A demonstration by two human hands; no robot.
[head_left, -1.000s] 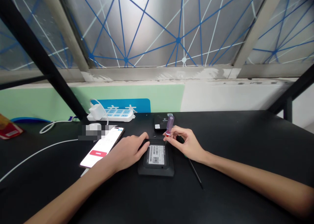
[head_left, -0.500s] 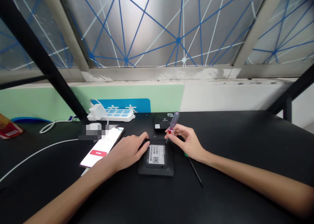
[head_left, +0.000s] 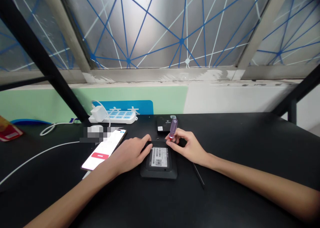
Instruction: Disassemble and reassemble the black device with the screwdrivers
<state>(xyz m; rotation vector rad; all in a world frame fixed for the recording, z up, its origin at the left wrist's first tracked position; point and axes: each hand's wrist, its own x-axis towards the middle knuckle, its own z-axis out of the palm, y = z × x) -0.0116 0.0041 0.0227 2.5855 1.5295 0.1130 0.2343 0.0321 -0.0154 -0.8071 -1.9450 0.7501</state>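
A black device with a white label (head_left: 160, 157) lies label side up on the dark table. My left hand (head_left: 133, 152) is at its upper left, thumb and fingers closed on that edge and corner. Between the thumb and fingers of my right hand (head_left: 188, 144) is a small screwdriver (head_left: 173, 126) with a clear purplish handle. It stands nearly upright at the device's upper right corner; its tip is hidden by my fingers. Another screwdriver, with only its dark shaft (head_left: 198, 175) showing, lies partly under my right hand.
Behind the device sits a flat black box (head_left: 163, 124), with a tiny screw-like piece (head_left: 157, 138) in front of it. A lit phone (head_left: 106, 148) lies left of my left hand. Further back are a white power strip (head_left: 123, 117), a cable (head_left: 37, 157) and a red packet (head_left: 10, 131).
My right hand has shifted slightly left and lower, bringing the screwdriver more upright at the corner. The second screwdriver's green part is now covered. My left hand stays put.
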